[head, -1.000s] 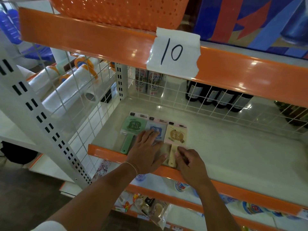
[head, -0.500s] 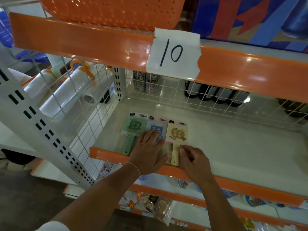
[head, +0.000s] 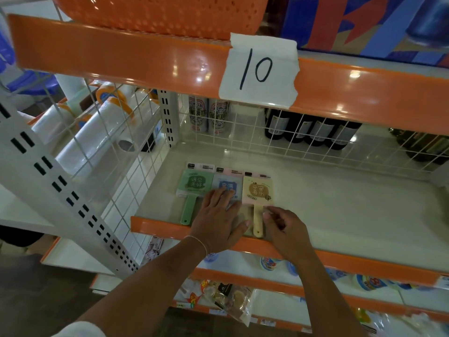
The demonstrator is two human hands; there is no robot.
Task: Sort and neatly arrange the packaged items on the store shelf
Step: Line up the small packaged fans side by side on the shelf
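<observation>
Head view: a white shelf (head: 340, 205) with an orange front lip fills the middle of the frame, and three packaged paddle-shaped items lie flat on it in a row at lower centre, side by side with their card headers toward the back.

The green package (head: 194, 184) is leftmost, its green handle reaching down to the shelf lip. The blue package (head: 227, 184) sits in the middle, touching both neighbours. The beige package (head: 258, 190) is on the right of the row, its cream handle pointing toward the front edge.

The left hand (head: 218, 220) lies flat over the lower part of the blue package, fingers straight and spread, fingertips on the printed blue face, thumb stretched toward the cream handle. A thin bracelet circles that wrist.

The right hand (head: 284, 227) is just right of the cream handle, its fingers curled, the fingertips at the lower right corner of the beige package. Its grip looks like a light pinch at that corner, though blur keeps me from telling whether it truly holds the edge.

Above, an orange shelf edge carries a taped paper label (head: 258, 69) marked "10", with an orange perforated basket (head: 158, 13) at the top of the frame. Behind a white wire grid at the back stand cans (head: 209, 115) and dark bottles (head: 311, 130). In the left of the frame, white rolls (head: 92, 132) lie behind wire mesh. More goods fill the lower shelves at the bottom.
</observation>
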